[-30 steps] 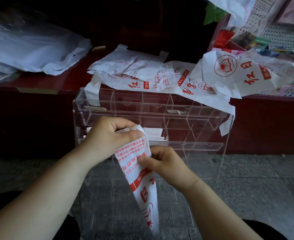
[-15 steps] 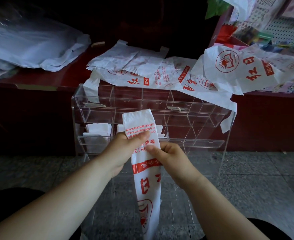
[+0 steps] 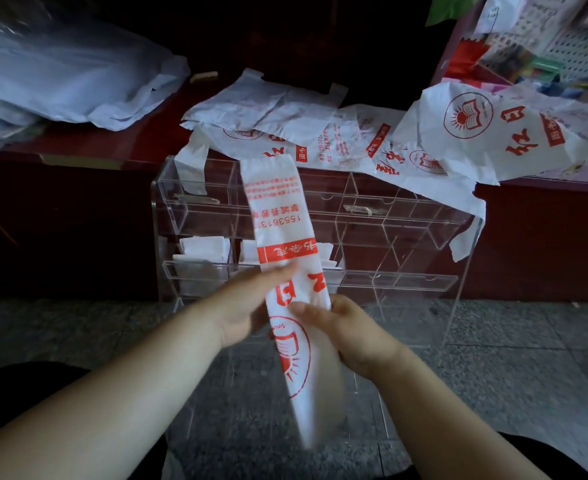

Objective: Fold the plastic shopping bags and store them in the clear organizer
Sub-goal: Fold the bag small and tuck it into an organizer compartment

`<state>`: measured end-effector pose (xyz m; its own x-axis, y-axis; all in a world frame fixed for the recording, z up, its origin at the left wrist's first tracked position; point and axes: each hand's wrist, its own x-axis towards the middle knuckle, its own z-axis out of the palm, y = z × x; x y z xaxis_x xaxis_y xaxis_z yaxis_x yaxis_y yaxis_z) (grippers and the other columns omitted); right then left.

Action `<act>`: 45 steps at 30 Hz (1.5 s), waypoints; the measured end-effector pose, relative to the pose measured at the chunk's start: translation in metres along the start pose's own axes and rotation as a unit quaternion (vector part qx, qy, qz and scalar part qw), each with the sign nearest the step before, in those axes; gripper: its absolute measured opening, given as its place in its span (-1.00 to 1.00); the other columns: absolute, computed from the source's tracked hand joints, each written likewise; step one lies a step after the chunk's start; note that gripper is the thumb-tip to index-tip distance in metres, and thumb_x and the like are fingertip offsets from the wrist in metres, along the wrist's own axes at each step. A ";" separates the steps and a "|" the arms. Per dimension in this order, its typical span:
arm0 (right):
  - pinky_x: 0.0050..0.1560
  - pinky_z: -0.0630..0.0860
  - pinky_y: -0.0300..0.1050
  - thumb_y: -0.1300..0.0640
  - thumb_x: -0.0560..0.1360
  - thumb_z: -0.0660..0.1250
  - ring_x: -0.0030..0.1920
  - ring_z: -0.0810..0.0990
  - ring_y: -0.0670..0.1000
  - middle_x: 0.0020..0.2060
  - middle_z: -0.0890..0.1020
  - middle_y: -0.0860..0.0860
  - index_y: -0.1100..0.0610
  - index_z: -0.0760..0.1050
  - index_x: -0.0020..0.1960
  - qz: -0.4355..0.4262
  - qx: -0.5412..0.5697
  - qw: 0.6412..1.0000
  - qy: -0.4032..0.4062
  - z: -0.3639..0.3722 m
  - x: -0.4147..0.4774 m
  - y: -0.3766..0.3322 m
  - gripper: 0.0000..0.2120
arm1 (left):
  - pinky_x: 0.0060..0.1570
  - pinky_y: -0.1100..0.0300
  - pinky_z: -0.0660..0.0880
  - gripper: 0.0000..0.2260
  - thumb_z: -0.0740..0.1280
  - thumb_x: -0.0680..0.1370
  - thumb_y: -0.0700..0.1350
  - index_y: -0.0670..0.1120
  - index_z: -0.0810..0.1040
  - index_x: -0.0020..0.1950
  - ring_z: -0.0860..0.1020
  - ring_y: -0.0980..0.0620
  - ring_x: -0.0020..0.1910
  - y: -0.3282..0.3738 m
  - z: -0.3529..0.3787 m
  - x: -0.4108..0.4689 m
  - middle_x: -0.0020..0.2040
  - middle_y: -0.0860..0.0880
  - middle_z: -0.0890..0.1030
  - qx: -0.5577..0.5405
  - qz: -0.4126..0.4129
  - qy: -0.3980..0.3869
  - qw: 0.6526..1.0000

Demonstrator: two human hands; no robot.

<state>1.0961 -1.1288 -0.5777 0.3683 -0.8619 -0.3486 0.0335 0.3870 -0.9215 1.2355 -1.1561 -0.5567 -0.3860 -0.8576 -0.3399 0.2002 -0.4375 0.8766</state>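
I hold a white plastic bag with red print [image 3: 278, 216], flattened into one long narrow strip that stands upright in front of me. My right hand [image 3: 348, 330] pinches the strip at its middle, thumb across the front and fingers behind. On the strip's left side lies my left hand [image 3: 244, 303], fingers straight and blurred by motion. Behind the strip the clear organizer [image 3: 406, 216] stands on the floor against a red counter. Folded white bags [image 3: 204, 247] sit in its lower left compartments.
Several loose printed bags [image 3: 320, 133] lie spread on the red counter [image 3: 77, 140], some hanging over the organizer's top. A bigger printed bag [image 3: 493, 133] lies at the right. A heap of pale plastic [image 3: 60, 71] fills the counter's left. Grey stone floor [image 3: 510, 375] is below.
The strip has straightened and now reaches much higher above my hands. Both hands have slid down it. My left hand went from gripping the top to lying flat against it.
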 end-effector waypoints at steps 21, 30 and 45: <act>-0.11 0.58 -0.14 0.11 0.37 0.26 -0.26 0.65 0.02 -0.27 0.67 0.10 0.27 0.56 -0.10 -0.002 0.010 0.999 -0.051 -0.003 0.002 0.011 -0.76 | -0.38 0.27 0.55 -0.90 0.28 0.50 -0.24 -0.10 0.51 -0.19 0.61 0.11 -0.43 0.002 -0.008 0.013 -0.43 0.05 0.64 -0.031 0.019 0.079 0.996; -0.21 0.57 -0.18 0.18 0.42 0.38 -0.30 0.63 -0.04 -0.28 0.68 0.07 0.24 0.56 -0.14 0.030 -0.093 0.994 -0.055 -0.003 -0.002 0.012 -0.88 | -0.26 0.23 0.54 -0.91 0.32 0.49 -0.28 -0.10 0.52 -0.16 0.58 0.07 -0.29 -0.001 -0.015 0.023 -0.34 0.03 0.64 -0.034 0.062 0.158 0.985; 0.16 0.23 -0.29 0.14 0.48 0.33 0.22 0.21 -0.12 0.15 0.28 -0.24 0.03 0.51 -0.12 -0.108 -0.437 0.887 0.100 -0.012 -0.020 -0.015 -0.98 | -0.27 0.09 0.57 -0.88 0.20 0.56 -0.24 -0.05 0.46 -0.03 0.55 0.00 -0.11 0.000 -0.021 0.023 -0.09 -0.03 0.59 -0.044 0.019 0.093 0.994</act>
<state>1.0770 -1.1210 -0.5591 0.2664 -0.9595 -0.0918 -0.6829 -0.1207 -0.7204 1.2459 -1.1813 -0.5716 -0.2045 -0.9057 -0.3712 0.2932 -0.4185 0.8596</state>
